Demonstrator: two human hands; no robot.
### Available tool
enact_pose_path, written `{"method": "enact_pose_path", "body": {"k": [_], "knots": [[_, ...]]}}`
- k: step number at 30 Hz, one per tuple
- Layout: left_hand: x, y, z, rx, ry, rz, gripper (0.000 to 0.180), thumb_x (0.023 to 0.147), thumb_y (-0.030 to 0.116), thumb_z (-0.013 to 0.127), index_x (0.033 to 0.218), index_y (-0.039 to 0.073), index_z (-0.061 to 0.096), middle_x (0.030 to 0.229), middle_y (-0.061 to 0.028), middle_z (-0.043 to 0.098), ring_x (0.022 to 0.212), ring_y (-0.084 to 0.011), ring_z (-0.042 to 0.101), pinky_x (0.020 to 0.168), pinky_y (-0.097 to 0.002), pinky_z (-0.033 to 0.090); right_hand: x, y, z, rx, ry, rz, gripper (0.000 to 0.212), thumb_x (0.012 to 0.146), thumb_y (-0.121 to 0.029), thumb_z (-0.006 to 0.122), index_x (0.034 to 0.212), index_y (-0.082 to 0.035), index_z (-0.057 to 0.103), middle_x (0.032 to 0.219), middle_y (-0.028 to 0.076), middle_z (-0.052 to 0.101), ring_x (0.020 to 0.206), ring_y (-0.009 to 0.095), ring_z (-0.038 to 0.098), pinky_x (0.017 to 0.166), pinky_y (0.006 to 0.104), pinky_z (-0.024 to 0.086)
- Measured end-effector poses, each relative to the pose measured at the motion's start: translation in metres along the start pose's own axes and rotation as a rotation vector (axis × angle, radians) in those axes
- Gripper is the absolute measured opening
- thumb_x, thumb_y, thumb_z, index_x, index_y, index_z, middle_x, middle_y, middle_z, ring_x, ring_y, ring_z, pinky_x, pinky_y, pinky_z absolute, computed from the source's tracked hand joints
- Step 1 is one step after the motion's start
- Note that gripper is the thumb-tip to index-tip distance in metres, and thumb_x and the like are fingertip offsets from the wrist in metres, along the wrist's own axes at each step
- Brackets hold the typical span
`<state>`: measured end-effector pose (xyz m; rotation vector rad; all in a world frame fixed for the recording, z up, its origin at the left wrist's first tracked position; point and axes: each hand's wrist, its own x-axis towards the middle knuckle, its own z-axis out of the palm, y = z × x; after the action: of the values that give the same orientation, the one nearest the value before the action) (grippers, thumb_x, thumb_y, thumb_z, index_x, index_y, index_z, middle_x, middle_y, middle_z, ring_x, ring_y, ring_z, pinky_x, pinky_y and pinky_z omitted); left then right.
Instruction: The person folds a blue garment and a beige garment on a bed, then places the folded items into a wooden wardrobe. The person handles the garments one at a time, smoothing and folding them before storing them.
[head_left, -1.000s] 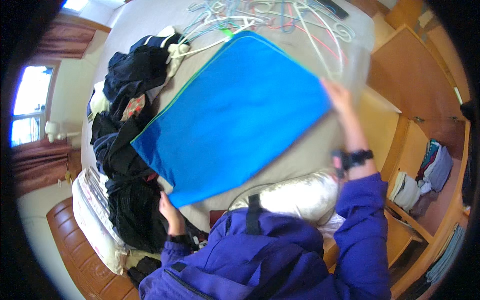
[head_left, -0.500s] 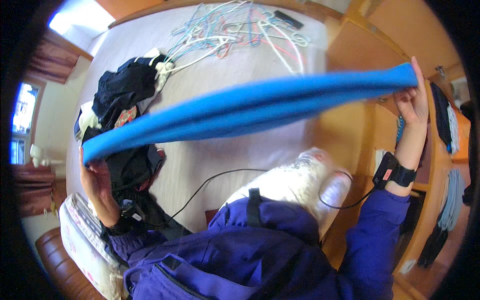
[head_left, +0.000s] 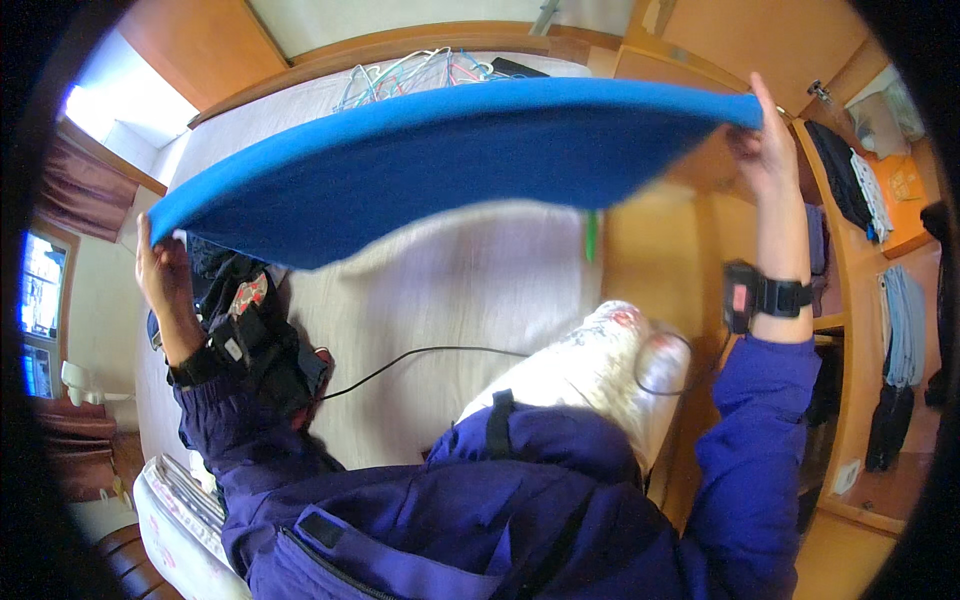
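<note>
A wide blue cloth (head_left: pixel 450 150) is stretched across the view in front of me, its upper edge pulled into a long arc and its lower part hanging loose. My left hand (head_left: pixel 165 275) pinches one corner at the far left. At the other end my right hand (head_left: pixel 765 145) grips the opposite corner between thumb and fingers, held higher than the left. Whether it is a towel or a garment I cannot tell. Below my left hand lies a heap of dark clothes (head_left: pixel 265 345), partly hidden by the cloth and my forearm.
Behind the cloth, several tangled hangers (head_left: pixel 420 75) lie at the far end of the pale flat surface (head_left: pixel 430 300), beside a dark oblong object (head_left: pixel 518 67). An open wardrobe with hanging clothes (head_left: pixel 905 320) stands at right. A black cable (head_left: pixel 430 350) runs between my wrists.
Both hands have risen with the cloth, moving it farther up the view. It has opened from a narrow band into a broader hanging sheet and now covers most of the hangers.
</note>
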<state>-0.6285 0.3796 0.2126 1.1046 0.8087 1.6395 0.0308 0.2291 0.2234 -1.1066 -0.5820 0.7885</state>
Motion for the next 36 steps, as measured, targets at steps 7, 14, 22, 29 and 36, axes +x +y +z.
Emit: {"method": "enact_pose_path", "body": {"k": [7,14,22,29,36], "knots": [[-0.127,-0.067,-0.071,0.482,0.364,-0.015,0.02,0.093,0.025,0.056,0.086,0.007,0.059,0.069,0.0013,0.053,0.057,-0.0075,0.048,0.05,-0.0218,0.037,-0.061,0.121,-0.047,-0.566,0.152,0.119,0.044,0.08,-0.055,0.065,0.068,-0.014,0.057,0.057,-0.004,0.052,0.041,0.005,0.041,0.037,0.0166,0.029],[-0.259,-0.236,-0.167,0.888,0.335,-0.684,0.028,0.092,0.027,0.059,0.077,0.002,0.062,0.059,-0.0011,0.057,0.046,-0.008,0.049,0.042,-0.0235,0.037,-0.073,0.317,-0.132,-1.187,-0.262,0.396,0.05,0.084,-0.048,0.061,0.068,-0.001,0.06,0.058,0.011,0.06,0.044,0.02,0.056,0.045,0.0334,0.045],[-0.231,-0.221,-0.137,1.83,0.008,-0.21,0.017,0.086,0.023,0.06,0.089,0.006,0.057,0.087,-0.0126,0.061,0.087,-0.0328,0.057,0.072,-0.0416,0.046,-0.037,0.327,-0.176,-1.378,-0.288,0.474,0.05,0.083,-0.048,0.061,0.071,0.0,0.062,0.068,0.013,0.064,0.063,0.024,0.062,0.061,0.036,0.048],[-0.054,-0.282,-0.067,1.618,-0.225,0.136,0.018,0.088,0.019,0.057,0.1,0.005,0.06,0.097,-0.0134,0.061,0.093,-0.0313,0.057,0.082,-0.0392,0.045,0.066,0.352,-0.096,-1.167,-0.325,0.03,0.03,0.085,-0.032,0.062,0.092,-0.003,0.067,0.085,0.014,0.068,0.079,0.022,0.066,0.072,0.0328,0.05],[0.034,-0.369,-0.059,1.905,-0.505,0.207,0.031,0.088,0.012,0.049,0.118,0.007,0.055,0.118,-0.0121,0.057,0.111,-0.03,0.052,0.095,-0.0421,0.041,0.135,0.394,-0.011,-1.121,-0.288,-0.09,0.025,0.082,-0.019,0.064,0.102,-0.003,0.065,0.098,0.015,0.066,0.089,0.026,0.065,0.08,0.0348,0.051]]}}
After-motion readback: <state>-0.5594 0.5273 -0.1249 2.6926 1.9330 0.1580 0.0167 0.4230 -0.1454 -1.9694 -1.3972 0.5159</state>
